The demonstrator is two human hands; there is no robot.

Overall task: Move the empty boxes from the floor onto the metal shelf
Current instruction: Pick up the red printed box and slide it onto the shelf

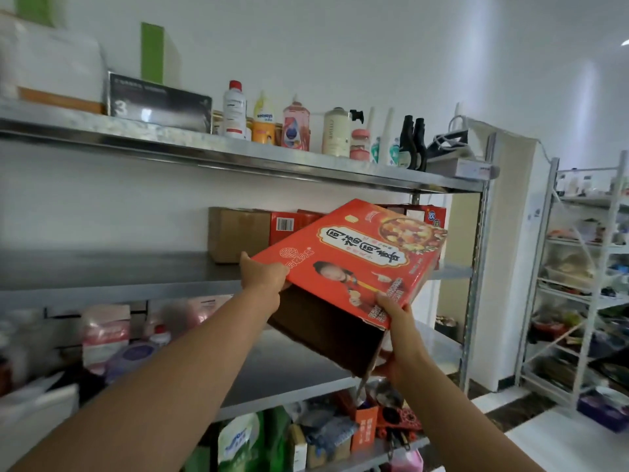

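The red box (pixel 350 260) is gripped in two places. Its near-left corner is wrapped by the left hand (pixel 263 274), and its lower edge is pinched by the right hand (pixel 396 313), thumb on top. It's held tilted in the air, just in front of the metal shelf (pixel 119 267), middle level, not set down yet. An open, dark inside can be seen, so it's probably light and a bit floppy. Corners are better grabbed than flaps. The right fingers underneath are hidden. A brown carton (pixel 238 233) behind is partly covered.
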